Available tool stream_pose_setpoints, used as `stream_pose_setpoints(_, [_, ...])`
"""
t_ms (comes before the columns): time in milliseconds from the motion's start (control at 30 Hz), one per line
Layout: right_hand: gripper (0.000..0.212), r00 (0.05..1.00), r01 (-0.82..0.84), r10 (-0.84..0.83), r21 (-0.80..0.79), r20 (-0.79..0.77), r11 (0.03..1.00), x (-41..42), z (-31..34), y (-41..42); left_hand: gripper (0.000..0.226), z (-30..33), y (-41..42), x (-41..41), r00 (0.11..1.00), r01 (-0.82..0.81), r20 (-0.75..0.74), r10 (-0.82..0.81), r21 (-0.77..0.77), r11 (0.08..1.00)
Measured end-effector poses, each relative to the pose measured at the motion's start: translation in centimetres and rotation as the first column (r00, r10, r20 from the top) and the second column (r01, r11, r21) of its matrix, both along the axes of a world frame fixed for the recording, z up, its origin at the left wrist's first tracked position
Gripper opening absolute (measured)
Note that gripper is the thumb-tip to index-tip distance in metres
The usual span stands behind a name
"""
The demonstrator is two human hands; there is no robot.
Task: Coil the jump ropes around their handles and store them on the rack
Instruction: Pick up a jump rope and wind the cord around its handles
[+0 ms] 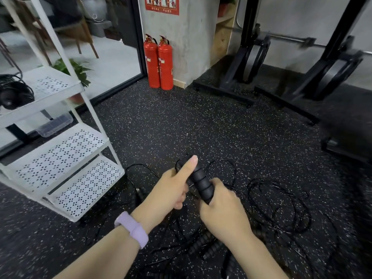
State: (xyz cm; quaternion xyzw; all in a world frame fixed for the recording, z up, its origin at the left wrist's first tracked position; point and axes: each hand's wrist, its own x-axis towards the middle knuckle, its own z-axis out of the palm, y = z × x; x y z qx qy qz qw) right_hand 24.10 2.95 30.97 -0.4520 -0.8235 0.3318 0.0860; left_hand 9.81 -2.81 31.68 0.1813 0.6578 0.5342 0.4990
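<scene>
Both my hands hold black ribbed jump rope handles (pixel 202 183) above the speckled floor. My left hand (pixel 175 188) grips the upper part, thumb stretched along it toward the tip. Around the lower end curls my right hand (pixel 219 206). A thin black rope (pixel 281 200) runs from the handles and lies in loose loops on the floor to the right. More ribbed handles (pixel 203 243) lie on the floor below my hands. The white metal rack (pixel 60 158) stands at left, with a coiled black rope (pixel 14 93) on its upper shelf.
Two red fire extinguishers (pixel 159 63) stand against a concrete pillar behind. A black barbell stand with weight plates (pixel 255 59) fills the back right. A clear plastic box (pixel 54 124) sits behind the rack. A potted plant (pixel 78 71) is beside the glass door.
</scene>
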Motion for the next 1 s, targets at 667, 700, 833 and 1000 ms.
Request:
stream_pose_setpoints(667, [0.05, 0.918, -0.225, -0.038, -0.598, -0.394, 0.769, -0.7, 0.6, 0.1, 0.029, 0.4, -1.6, -1.6, 0.98, 0.033, -0.198, -0.018, 0.071, 0.997])
stream_pose_setpoints(700, [0.053, 0.874, -0.316, -0.13, -0.751, -0.469, 0.58, -0.7, 0.8, 0.3, 0.027, 0.6, -1.7, -1.5, 0.984, 0.066, -0.173, -0.047, 0.104, 0.992])
stream_pose_setpoints(833, [0.066, 0.804, -0.507, -0.342, -0.861, -0.487, 0.035, -0.6, 1.3, 1.1, 0.032, 1.3, -2.0, -1.4, 0.987, 0.106, -0.14, -0.076, 0.218, 0.97])
stream_pose_setpoints(1000, [0.035, 0.784, -0.596, -0.225, -0.803, -0.578, -0.016, -1.0, 0.9, 0.8, 0.023, 1.1, -2.2, -1.6, 0.962, 0.192, -0.241, -0.128, 0.264, 0.945])
